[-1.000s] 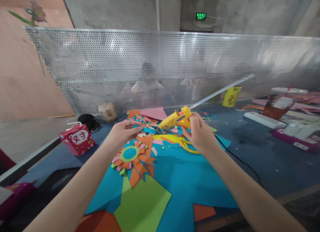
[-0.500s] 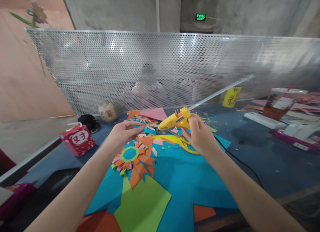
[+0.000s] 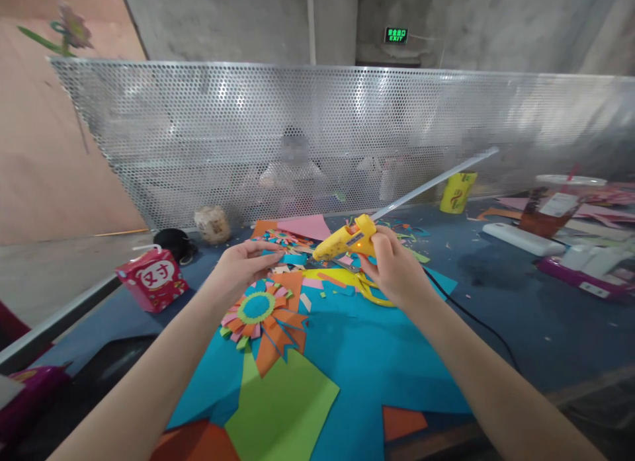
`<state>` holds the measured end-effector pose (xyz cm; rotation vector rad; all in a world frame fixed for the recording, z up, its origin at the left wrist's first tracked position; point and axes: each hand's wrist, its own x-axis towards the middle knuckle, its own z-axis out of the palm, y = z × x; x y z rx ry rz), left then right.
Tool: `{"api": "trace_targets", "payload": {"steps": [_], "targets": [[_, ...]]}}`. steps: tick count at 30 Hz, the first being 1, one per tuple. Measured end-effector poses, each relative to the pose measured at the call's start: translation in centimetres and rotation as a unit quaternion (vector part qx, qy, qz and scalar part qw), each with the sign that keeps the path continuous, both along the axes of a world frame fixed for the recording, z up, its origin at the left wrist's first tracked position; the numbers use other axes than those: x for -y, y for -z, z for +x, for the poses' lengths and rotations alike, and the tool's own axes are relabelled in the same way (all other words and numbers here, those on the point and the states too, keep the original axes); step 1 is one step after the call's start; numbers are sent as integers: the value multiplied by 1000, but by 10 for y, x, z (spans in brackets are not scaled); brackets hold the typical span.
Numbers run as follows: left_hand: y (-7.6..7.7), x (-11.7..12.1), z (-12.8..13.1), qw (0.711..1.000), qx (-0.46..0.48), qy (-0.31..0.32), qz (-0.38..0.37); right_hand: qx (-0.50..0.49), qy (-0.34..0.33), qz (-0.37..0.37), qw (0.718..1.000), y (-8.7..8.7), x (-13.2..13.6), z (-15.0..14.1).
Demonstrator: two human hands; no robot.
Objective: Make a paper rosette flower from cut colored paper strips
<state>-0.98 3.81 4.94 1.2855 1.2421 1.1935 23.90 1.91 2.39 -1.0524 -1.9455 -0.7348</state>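
My right hand (image 3: 397, 266) grips a yellow hot glue gun (image 3: 344, 241), its nozzle pointing left and a long clear glue stick (image 3: 436, 183) jutting from the back. A small light on the gun glows orange. Left of the nozzle, my left hand (image 3: 243, 266) pinches a small blue strip (image 3: 294, 258) between thumb and fingers, with a short gap to the nozzle. Below that hand lies a layered flower rosette (image 3: 256, 307) with a blue centre and orange, pink and green petals. Yellow-handled scissors (image 3: 371, 290) rest below the gun.
A blue sheet (image 3: 367, 355) and a green sheet (image 3: 285, 408) cover the near table. A red drink carton (image 3: 153, 277) and a jar (image 3: 212, 224) stand left. At right are a drink cup (image 3: 553, 206) and a purple power strip (image 3: 583, 279). A perforated metal screen (image 3: 198, 130) closes the back.
The blue strip at my left fingertips shows more plainly now, turned toward the nozzle. Both hands and the glue gun stay almost where they were.
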Motion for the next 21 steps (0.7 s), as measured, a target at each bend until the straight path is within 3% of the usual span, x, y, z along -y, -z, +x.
{"api": "trace_targets", "payload": {"steps": [14, 21], "targets": [[1, 1, 3, 999, 17, 26, -19, -20, 14, 11, 1000, 0, 0, 0], [2, -1, 2, 999, 26, 21, -20, -22, -12, -17, 1000, -1, 3, -2]]}}
